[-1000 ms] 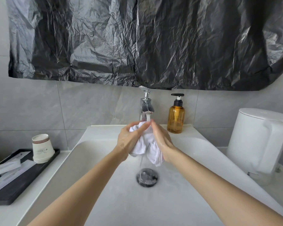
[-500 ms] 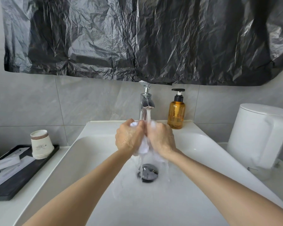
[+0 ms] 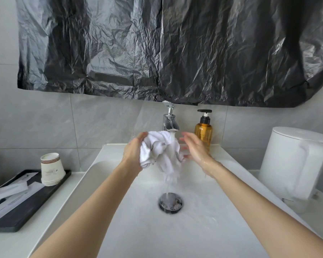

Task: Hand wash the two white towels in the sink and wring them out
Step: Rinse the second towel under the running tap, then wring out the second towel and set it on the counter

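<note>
The towel [image 3: 160, 151] is bunched up right under the tap [image 3: 169, 121], and the stream from the spout lands on its top folds. It hangs over the sink [image 3: 119, 211], and a wet tail of cloth dangles below the tap, with water running off it (whether this wad is one towel or two, I cannot tell).

My left hand [image 3: 133, 153] grips the wad from the left of the tap. The thumb side wraps round the cloth, and the fingers are hidden behind it. My right hand [image 3: 194, 149] is to the right of the tap, with its fingers straight and spread and holding nothing. The fingertips are just beside the towel's right edge, but they are blurred, so I cannot tell whether they touch it. That hand and wrist are wet.

Straight below the tap, in the sink floor, is the drain [image 3: 171, 202], and water streams down onto it. Just right of the tap an amber pump bottle [image 3: 203, 130] stands on the back ledge. Far to the right of the tap is a white kettle [image 3: 295, 161]. Well to the left of the tap a stack of paper cups [image 3: 51, 169] stands upside down on a black tray [image 3: 17, 216], which also holds some flat packets. Above the tap a crumpled black plastic sheet [image 3: 157, 49] hangs across the tiled wall.
</note>
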